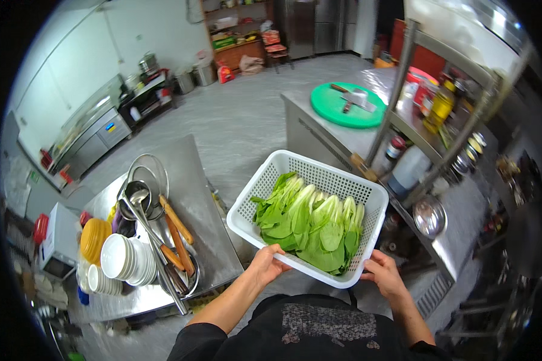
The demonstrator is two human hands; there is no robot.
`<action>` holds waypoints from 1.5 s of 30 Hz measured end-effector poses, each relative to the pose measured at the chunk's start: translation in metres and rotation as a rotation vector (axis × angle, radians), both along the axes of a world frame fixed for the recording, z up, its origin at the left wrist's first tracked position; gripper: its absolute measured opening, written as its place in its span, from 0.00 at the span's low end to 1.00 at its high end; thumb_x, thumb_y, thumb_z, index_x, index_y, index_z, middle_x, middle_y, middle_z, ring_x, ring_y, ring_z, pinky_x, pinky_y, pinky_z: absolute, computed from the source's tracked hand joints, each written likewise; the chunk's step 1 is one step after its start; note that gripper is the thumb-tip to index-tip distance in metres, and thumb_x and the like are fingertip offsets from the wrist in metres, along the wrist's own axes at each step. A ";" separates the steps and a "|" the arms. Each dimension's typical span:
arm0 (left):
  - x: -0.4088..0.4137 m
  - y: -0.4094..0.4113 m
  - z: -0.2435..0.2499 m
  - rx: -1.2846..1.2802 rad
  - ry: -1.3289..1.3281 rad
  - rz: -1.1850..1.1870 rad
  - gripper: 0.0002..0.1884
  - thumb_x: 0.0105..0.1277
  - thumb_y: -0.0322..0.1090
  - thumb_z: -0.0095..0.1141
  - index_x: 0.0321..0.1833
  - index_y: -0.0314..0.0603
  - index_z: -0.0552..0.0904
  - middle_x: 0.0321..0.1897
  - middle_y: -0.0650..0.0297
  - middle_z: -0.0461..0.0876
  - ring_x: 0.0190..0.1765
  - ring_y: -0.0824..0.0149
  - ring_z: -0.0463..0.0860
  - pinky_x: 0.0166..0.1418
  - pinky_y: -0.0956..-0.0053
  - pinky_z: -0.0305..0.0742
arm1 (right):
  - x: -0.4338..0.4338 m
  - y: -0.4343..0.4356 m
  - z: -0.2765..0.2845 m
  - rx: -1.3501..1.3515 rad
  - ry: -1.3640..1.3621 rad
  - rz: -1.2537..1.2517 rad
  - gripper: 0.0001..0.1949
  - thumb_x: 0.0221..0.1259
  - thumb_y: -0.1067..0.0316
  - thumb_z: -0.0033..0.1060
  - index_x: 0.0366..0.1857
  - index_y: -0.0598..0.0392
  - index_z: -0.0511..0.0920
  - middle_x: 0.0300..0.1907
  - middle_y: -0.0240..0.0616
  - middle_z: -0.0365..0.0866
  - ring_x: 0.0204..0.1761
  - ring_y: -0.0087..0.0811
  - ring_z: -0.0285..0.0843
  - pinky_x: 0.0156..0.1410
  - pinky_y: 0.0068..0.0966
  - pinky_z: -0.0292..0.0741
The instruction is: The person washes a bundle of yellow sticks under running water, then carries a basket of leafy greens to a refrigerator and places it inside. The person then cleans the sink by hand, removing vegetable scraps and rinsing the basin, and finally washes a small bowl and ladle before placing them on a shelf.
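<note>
Both my hands carry a white perforated plastic basket (pixel 250 205) in front of my body, above the floor between two steel tables. My left hand (pixel 268 264) grips the rim of its near side, toward the left. At the near right corner, my right hand (pixel 381 273) holds the rim, with the thumb against the outer wall. Inside lie several heads of leafy green vegetable (pixel 316 216), with pale stems toward the far side and broad leaves toward me. The fingers under the rim are partly hidden.
On the left steel table (pixel 180 153) are stacked white bowls (pixel 117 257), yellow bowls (pixel 95 239), ladles and strainers (pixel 149 203). The right counter (pixel 298 106) bears a green round chopping board (pixel 348 108) with cleavers (pixel 359 99). A metal shelf frame (pixel 390 108) holds an oil bottle (pixel 440 106).
</note>
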State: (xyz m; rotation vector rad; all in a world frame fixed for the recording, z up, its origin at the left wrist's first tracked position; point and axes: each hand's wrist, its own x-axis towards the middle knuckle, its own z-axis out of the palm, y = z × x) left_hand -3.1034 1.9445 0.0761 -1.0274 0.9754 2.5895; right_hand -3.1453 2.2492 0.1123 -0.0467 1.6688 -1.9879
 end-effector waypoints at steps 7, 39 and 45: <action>-0.061 -0.031 0.000 0.042 0.096 0.201 0.21 0.54 0.22 0.44 0.54 0.28 0.65 0.50 0.49 0.73 0.50 0.48 0.77 0.54 0.50 0.76 | -0.154 -0.042 -0.001 0.001 0.088 -0.146 0.06 0.63 0.69 0.55 0.31 0.59 0.75 0.25 0.33 0.77 0.22 0.19 0.71 0.26 0.18 0.70; -0.474 -0.294 -0.040 0.025 0.102 0.730 0.19 0.57 0.26 0.41 0.52 0.26 0.67 0.51 0.48 0.72 0.53 0.50 0.74 0.56 0.55 0.73 | -0.772 -0.415 0.084 -0.382 0.681 0.018 0.06 0.69 0.69 0.44 0.38 0.58 0.71 0.31 0.40 0.78 0.27 0.22 0.71 0.33 0.19 0.70; -0.527 -0.253 -0.048 -0.005 0.034 0.886 0.18 0.55 0.28 0.41 0.48 0.24 0.68 0.47 0.47 0.73 0.50 0.47 0.74 0.56 0.50 0.71 | -0.859 -0.397 0.123 -0.610 0.846 0.183 0.10 0.71 0.65 0.41 0.35 0.59 0.71 0.32 0.44 0.78 0.28 0.24 0.72 0.34 0.20 0.70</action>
